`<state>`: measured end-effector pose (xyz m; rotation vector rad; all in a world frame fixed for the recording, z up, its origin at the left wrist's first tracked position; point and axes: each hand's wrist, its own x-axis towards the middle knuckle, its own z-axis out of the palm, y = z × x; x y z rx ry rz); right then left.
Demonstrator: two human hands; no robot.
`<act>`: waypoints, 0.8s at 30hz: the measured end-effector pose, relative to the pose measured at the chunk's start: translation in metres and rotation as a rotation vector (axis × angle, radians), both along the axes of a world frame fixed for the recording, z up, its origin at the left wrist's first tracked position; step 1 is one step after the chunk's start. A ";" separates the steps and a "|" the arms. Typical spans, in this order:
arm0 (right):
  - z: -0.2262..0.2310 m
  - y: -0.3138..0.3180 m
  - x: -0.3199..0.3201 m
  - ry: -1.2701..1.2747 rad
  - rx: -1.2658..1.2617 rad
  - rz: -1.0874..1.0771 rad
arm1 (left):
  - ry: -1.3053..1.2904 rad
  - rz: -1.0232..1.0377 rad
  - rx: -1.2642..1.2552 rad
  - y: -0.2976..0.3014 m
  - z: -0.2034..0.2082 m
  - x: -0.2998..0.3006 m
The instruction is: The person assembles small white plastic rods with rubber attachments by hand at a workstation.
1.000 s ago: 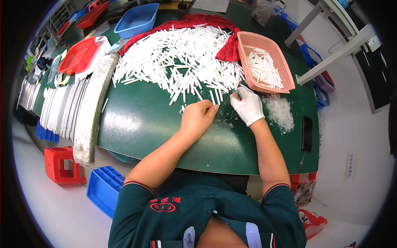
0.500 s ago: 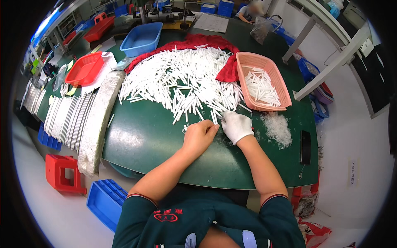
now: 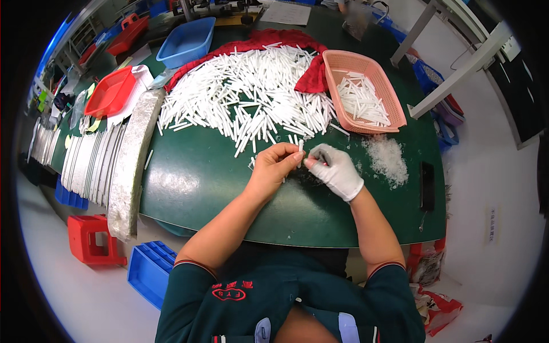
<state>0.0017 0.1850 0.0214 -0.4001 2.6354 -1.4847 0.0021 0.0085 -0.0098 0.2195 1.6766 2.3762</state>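
My bare left hand [image 3: 271, 170] pinches a short white plastic stick [image 3: 301, 146] upright between thumb and fingers. Close by on the right, my right hand [image 3: 338, 172] wears a white glove, and its thumb and fingers are pressed together beside the lower part of that stick. Whatever the gloved fingers grip is too small to make out. Beyond both hands spreads a big heap of similar white sticks [image 3: 229, 94], partly lying on a red cloth [image 3: 310, 80]. More sticks lie in a pink basket [image 3: 338, 64] at the right.
Clear-white shavings [image 3: 386, 163] are piled right of my gloved hand, with a black phone [image 3: 426, 186] farther right. A long wrapped bar [image 3: 127, 171] and stacked strips [image 3: 94, 163] line the green table's left side. Red [image 3: 108, 94] and blue [image 3: 186, 43] trays stand beyond.
The stick now stands up in my left fingertips. My gloved hand has turned and drawn slightly nearer, its fingertips meeting by the stick. The whole view has shifted a little.
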 end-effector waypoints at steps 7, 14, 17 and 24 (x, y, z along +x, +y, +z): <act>0.022 0.005 0.009 0.145 0.332 -0.144 | -0.048 -0.072 -0.144 0.001 0.005 0.004; 0.022 0.006 0.005 0.173 0.449 -0.016 | -0.093 -0.138 -0.185 0.002 0.010 0.004; 0.022 0.004 0.006 0.222 0.444 -0.021 | -0.099 -0.159 -0.185 0.001 0.011 0.005; 0.021 0.003 0.005 0.293 0.616 -0.029 | -0.063 -0.158 -0.217 0.001 0.007 0.006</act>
